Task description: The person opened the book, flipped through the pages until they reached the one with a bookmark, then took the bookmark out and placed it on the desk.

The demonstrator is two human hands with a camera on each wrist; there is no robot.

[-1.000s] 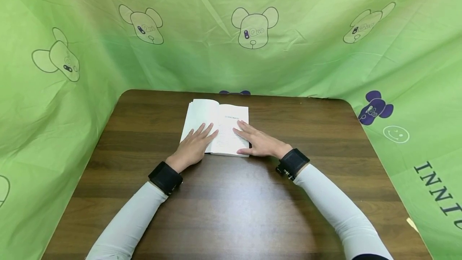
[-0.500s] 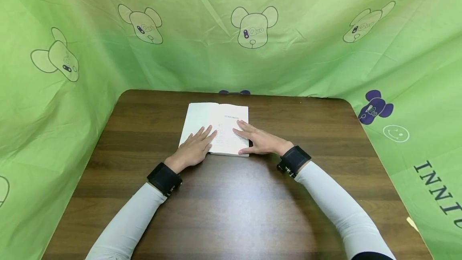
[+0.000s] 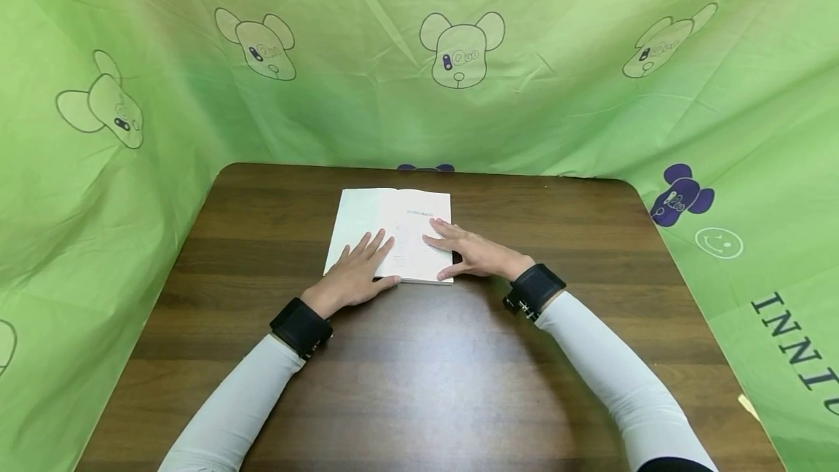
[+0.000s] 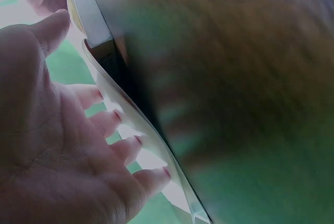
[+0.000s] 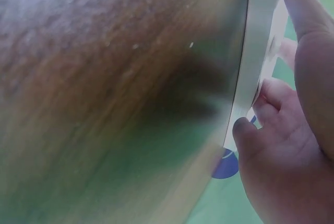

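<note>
Resting on the open book (image 3: 397,211), both my hands lie with fingers spread, grasping nothing: left hand (image 3: 354,273) on its left page (image 3: 363,211), right hand (image 3: 478,253) over its right page's (image 3: 424,258) outer edge. The book sits on the wooden table (image 3: 406,377), ahead of my wrists, its gutter and long page axis pointing away from me; neither hand is clearly nearer. My left hand covers the lower left page; the print (image 3: 419,213) is too small to read.

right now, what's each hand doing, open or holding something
Left hand: open, spread out, touching the open book.
Right hand: open, touching the right page.
</note>
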